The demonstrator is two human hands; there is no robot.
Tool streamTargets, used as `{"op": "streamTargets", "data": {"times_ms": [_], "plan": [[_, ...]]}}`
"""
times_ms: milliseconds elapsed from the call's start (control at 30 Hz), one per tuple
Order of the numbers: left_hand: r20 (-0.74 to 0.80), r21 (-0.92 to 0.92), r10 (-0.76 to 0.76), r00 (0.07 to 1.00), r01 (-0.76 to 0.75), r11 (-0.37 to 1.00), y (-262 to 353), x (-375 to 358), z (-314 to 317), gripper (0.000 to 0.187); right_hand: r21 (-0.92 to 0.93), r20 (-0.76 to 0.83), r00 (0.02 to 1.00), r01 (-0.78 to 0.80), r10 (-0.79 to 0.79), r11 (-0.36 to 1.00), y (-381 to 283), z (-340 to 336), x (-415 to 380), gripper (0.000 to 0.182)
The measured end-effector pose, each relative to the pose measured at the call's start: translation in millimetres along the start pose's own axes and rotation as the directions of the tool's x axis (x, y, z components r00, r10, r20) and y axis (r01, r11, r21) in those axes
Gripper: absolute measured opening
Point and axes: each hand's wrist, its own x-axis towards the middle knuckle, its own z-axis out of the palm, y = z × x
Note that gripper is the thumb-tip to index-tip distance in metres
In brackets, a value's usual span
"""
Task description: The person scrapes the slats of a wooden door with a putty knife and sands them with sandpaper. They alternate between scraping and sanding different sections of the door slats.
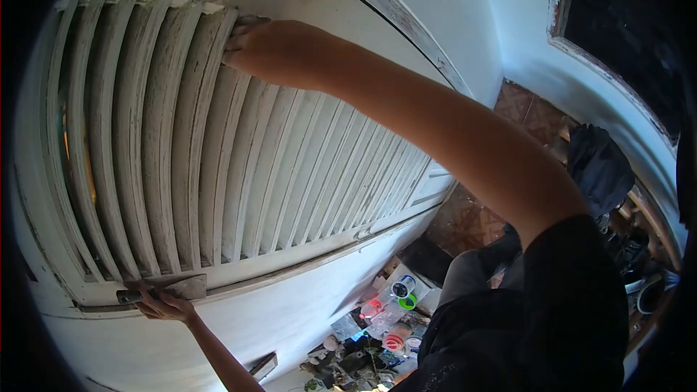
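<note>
A putty knife with a dark handle and a wide, dirty blade (pixel 187 287) lies in my left hand (pixel 165 308), whose fingers are closed around it. The hand is at the lower rail of a louvred wooden panel (pixel 268 247), by the slat ends. My right hand (pixel 265 47) reaches across to the opposite ends of the slats. Its fingers are bent and pressed at the edge of a worn, pale slat (pixel 207 94); the fingertips are partly hidden between slats, and I cannot make out whether they hold anything else.
Tubs, a red-lidded container (pixel 394 341) and other clutter lie below the panel. A dark cloth (pixel 599 167) hangs over wooden furniture at the right. Patterned tiles (pixel 457 221) cover the floor. A dark window or opening (pixel 617 29) is at upper right.
</note>
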Motion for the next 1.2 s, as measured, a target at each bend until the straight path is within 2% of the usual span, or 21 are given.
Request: {"op": "streamTargets", "data": {"times_ms": [33,100,133,200,233,267,300,333,400,500,533,600,633,700,833,900,933,1033,1100,1133,1200], "plan": [[-0.008,-0.008,0.0,1.0,0.0,1.0,-1,2,2,0.058,0.002,-0.009,1.0,-0.01,0.01,1.0,-1,3,-5,0.038],[-0.023,0.01,0.005,1.0,-0.005,1.0,-3,0,5,0.057,0.009,-0.336,0.942,0.002,0.001,1.0,-8,14,-14,0.037],[0.001,0.01,-0.005,1.0,0.005,1.0,-5,-3,5,0.057,0.007,-0.334,0.942,0.022,-0.019,1.0,-9,19,-16,0.037],[0.024,0.015,-0.004,1.0,0.004,1.0,-9,-6,3,0.057,-0.103,-0.503,0.864,-0.031,-0.025,0.994,-10,27,-19,0.037],[0.028,0.023,-0.012,1.0,0.011,1.0,-9,-9,-1,0.057,-0.101,-0.499,0.866,-0.019,-0.034,0.995,-18,16,-13,0.037],[0.029,0.017,-0.021,0.999,0.02,1.0,-9,-8,-1,0.057,-0.102,-0.289,0.956,-0.081,0.048,0.991,-25,5,-8,0.037],[0.025,0.003,-0.03,0.999,0.03,1.0,-7,-6,3,0.058,-0.122,-0.066,0.988,-0.144,0.137,0.982,-27,-5,-7,0.037],[0.003,0.0,-0.009,1.0,0.009,1.0,-8,-5,5,0.059,-0.129,-0.063,0.987,-0.156,0.149,0.979,-23,2,-11,0.037],[0.009,0.006,-0.006,1.0,0.006,1.0,-5,-5,5,0.059,-0.12,-0.434,0.901,-0.079,0.02,0.99,-20,19,-14,0.038],[0.007,0.003,-0.032,0.999,0.032,0.999,-1,-4,2,0.059,-0.092,-0.522,0.853,-0.025,-0.027,0.995,-16,22,-16,0.038],[0.011,0.009,-0.029,1.0,0.029,1.0,-1,-5,1,0.059,-0.093,-0.522,0.852,-0.02,-0.031,0.995,-17,18,-11,0.038],[0.026,-0.01,0.008,1.0,-0.008,1.0,-3,-1,3,0.059,-0.045,-0.192,0.977,-0.102,0.092,0.994,-18,12,-9,0.039],[0.024,-0.02,-0.002,1.0,0.002,1.0,-4,-4,4,0.059,-0.045,-0.194,0.976,-0.111,0.101,0.993,-15,15,-13,0.039],[0.012,-0.003,-0.023,1.0,0.023,1.0,-5,-6,1,0.059,-0.086,-0.464,0.886,-0.032,-0.011,0.996,-13,27,-13,0.041],[0.01,-0.008,-0.01,1.0,0.01,1.0,-4,-7,-1,0.06,0.004,-0.494,0.869,0.002,0.0,1.0,-15,19,-12,0.042],[0.013,-0.011,-0.002,1.0,0.003,1.0,-4,-5,3,0.06,0.026,-0.238,0.968,-0.075,0.079,0.997,-11,11,-8,0.042],[0.025,-0.017,0.003,1.0,-0.002,1.0,-4,-4,2,0.058,0.026,-0.239,0.967,-0.087,0.09,0.996,-11,12,-12,0.042],[0.033,-0.017,-0.027,0.999,0.028,0.999,3,-1,-1,0.062,0.059,-0.381,0.921,-0.062,0.08,0.996,-18,20,-20,0.041],[0.031,-0.004,-0.049,0.998,0.049,0.999,4,-3,0,0.063,-0.024,-0.519,0.854,0.006,-0.018,1.0,-15,18,-20,0.042],[0.025,-0.011,-0.033,0.999,0.033,0.999,2,-4,-1,0.059,-0.025,-0.517,0.855,0.02,-0.03,0.999,-16,14,-13,0.042],[0.027,-0.019,-0.017,0.999,0.018,1.0,5,0,-1,0.055,0.026,-0.137,0.987,-0.082,0.085,0.996,-12,3,-7,0.045]]}}
